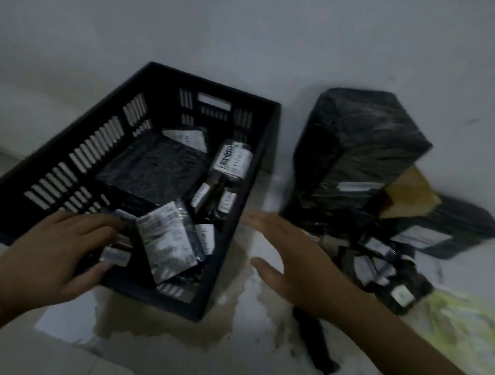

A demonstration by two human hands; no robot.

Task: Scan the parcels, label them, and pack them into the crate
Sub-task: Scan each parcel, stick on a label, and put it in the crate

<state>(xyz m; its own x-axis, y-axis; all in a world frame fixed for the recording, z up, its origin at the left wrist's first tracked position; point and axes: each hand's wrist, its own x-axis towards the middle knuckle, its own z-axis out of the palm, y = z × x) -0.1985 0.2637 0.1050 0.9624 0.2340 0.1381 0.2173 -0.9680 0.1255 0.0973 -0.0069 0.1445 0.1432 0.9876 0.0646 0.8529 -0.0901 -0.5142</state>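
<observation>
A black slotted plastic crate [70, 161] stands on the floor at left, holding several black-wrapped parcels with white labels, among them a flat labelled parcel [167, 240] at its near end and a big square parcel [150, 168]. My left hand [56, 252] reaches over the crate's near rim and its fingers and thumb pinch a small labelled parcel [116, 256]. My right hand [291, 258] hovers open, fingers spread, between the crate and a heap of small black parcels [380, 266] on the floor at right. The frame is blurred.
A large black-wrapped box [354, 147] stands at right against the white wall, with brown cardboard [409, 193] and another black parcel [445, 226] behind it. A yellow-green sheet [468, 336] lies at lower right. A dark object [315, 340] lies under my right forearm. The floor is stained.
</observation>
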